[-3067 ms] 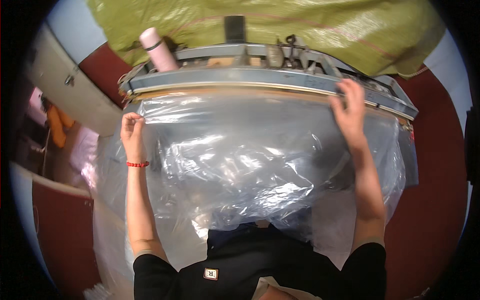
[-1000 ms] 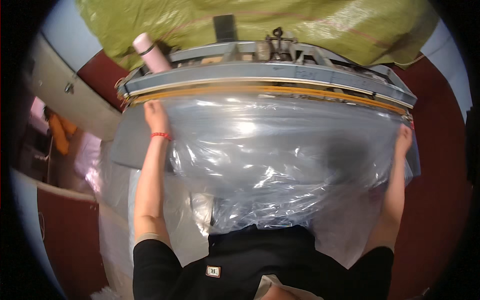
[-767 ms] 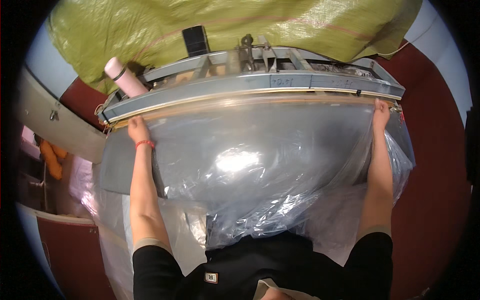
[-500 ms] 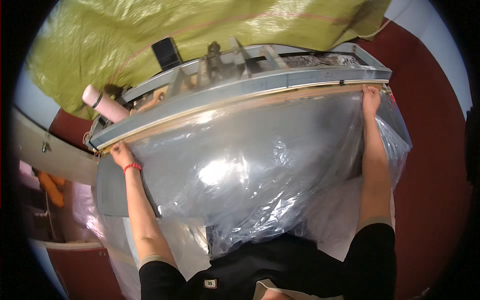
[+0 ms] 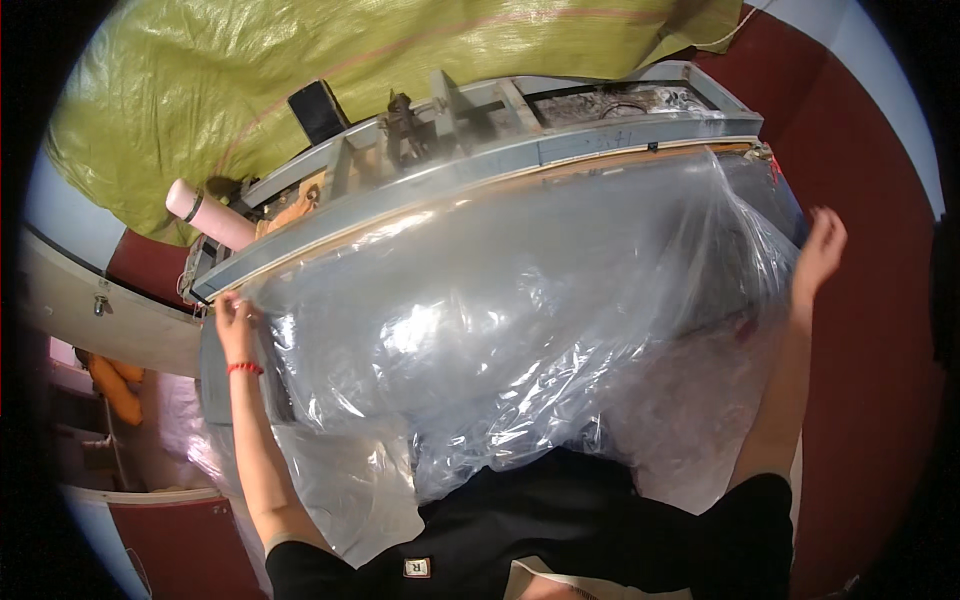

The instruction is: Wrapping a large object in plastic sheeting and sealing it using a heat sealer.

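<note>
A big sheet of clear plastic film (image 5: 500, 330) lies crumpled over a grey machine table, its far edge along the long grey sealing bar (image 5: 480, 170). My left hand (image 5: 232, 320), with a red band at the wrist, pinches the film's left corner just below the bar's left end. My right hand (image 5: 820, 250) hovers off the film's right edge, fingers loosely spread, gripping nothing. The film bulges up near the right end of the bar.
A yellow-green tarpaulin (image 5: 300, 70) hangs behind the machine. A pink roll (image 5: 210, 215) sticks out at the bar's left end. Red-brown floor (image 5: 870, 400) lies to the right. A pale bench edge (image 5: 100, 310) and orange items (image 5: 115, 385) sit on the left.
My right hand has let go of the film's right corner at the bar and pulled back to the right. The view has tilted, and my left hand stays on the left corner.
</note>
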### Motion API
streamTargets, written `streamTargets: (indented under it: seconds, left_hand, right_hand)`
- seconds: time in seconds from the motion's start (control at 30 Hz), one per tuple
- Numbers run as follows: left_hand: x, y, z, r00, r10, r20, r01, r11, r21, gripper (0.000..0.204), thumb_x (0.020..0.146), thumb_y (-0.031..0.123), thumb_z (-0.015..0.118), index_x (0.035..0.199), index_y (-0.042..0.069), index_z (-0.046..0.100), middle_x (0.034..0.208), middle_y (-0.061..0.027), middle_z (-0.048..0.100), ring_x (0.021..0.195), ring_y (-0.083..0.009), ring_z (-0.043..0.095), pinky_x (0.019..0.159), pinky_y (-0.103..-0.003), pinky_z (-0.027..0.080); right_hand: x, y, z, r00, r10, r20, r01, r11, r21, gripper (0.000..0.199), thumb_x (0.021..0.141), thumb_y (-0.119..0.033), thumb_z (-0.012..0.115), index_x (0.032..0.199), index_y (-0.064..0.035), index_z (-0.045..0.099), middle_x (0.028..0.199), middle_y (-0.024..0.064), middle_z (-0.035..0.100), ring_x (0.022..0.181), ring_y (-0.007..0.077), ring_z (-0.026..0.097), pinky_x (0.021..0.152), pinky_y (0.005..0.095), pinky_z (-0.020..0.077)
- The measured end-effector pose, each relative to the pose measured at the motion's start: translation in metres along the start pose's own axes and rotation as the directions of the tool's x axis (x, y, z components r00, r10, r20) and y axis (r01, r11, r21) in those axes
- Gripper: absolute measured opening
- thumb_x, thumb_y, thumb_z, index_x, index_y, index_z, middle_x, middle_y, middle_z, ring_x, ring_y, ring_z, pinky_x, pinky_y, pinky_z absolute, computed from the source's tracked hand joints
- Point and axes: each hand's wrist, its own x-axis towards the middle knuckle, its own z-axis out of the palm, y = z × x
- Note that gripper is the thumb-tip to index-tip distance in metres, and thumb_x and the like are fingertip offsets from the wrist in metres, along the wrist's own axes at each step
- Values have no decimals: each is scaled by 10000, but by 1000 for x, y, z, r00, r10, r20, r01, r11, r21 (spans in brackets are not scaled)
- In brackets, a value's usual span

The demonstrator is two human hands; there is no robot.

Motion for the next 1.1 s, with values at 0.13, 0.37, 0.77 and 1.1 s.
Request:
streamTargets:
  seconds: [0.13, 0.37, 0.77, 1.1]
  left_hand:
    - [-46, 29, -35, 971, 160, -176, -192, 965, -177, 51, 806, 85, 488, 850, 107, 478, 779, 33, 454, 676, -44, 423, 570, -186, 350]
    - [-202, -52, -47, 971, 45, -234, 25, 958, 287, 121, 855, 154, 447, 809, 49, 484, 668, 2, 458, 598, -92, 428, 560, -239, 398]
    - [-285, -31, 238, 529, -362, 768, 127, 928, 350, 315, 765, 164, 542, 1046, 24, 520, 960, -176, 561, 862, -241, 547, 742, -349, 430]
    - [-291, 1, 222, 81, -35, 996, -587, 806, 76, 369, 795, 238, 529, 1114, 59, 485, 1046, -151, 541, 930, -289, 523, 816, -385, 402]
  right_hand:
    - [-39, 149, -158, 946, -51, -321, -127, 852, -509, 318, 844, -255, 495, 978, 30, 532, 988, 149, 554, 901, 224, 529, 787, 309, 421]
    - [-217, 114, -106, 942, 322, -93, -252, 498, -829, 333, 851, -227, 448, 1041, 39, 507, 1017, 180, 542, 928, 261, 522, 800, 328, 409]
    - [-279, -37, -27, 913, 409, -1, -170, 376, -911, 325, 834, -229, 462, 1047, 12, 516, 1007, 163, 555, 923, 262, 530, 796, 337, 415]
    - [-292, -48, -127, 883, 432, 183, 28, 341, -940, 322, 820, -230, 473, 1052, -11, 523, 999, 148, 565, 918, 263, 538, 793, 345, 420]
